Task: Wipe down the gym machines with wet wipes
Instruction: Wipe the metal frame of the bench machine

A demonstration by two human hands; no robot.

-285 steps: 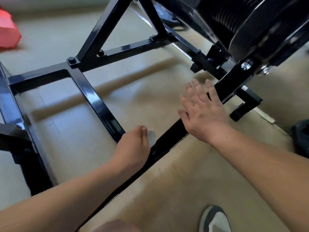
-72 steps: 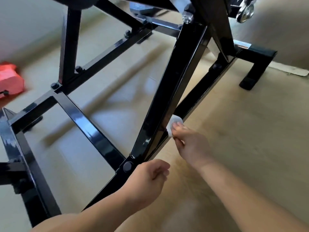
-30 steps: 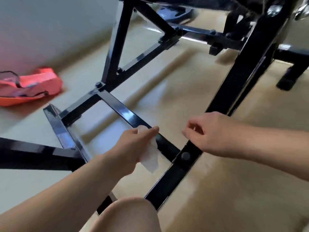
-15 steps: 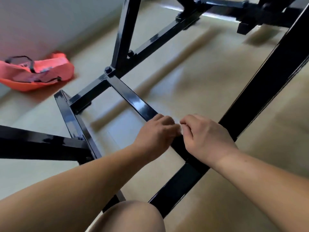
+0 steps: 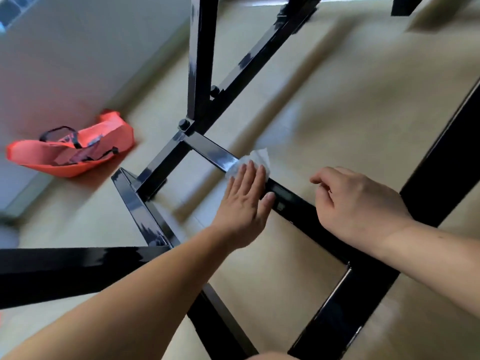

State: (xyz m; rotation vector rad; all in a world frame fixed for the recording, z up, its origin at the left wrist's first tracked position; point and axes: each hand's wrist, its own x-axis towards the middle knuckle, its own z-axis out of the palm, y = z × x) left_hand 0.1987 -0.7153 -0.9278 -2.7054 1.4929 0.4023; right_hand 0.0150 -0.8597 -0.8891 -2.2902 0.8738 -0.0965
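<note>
A white, crumpled wet wipe (image 5: 255, 161) lies draped over a glossy black crossbar (image 5: 210, 150) of the gym machine's frame (image 5: 200, 61). Its creased edge sticks out past the fingertips of the left hand (image 5: 242, 203), whose grip is spread flat, fingers straight and pressing the wipe onto the bar. The right hand (image 5: 355, 203) hovers just beside it over the same bar, its grip loosely curled around nothing. The frame's black square tubes, bolted at the joints, stand on a pale beige floor (image 5: 324, 113), where an orange bag (image 5: 70, 154) with black straps lies by a light grey wall (image 5: 91, 48).
</note>
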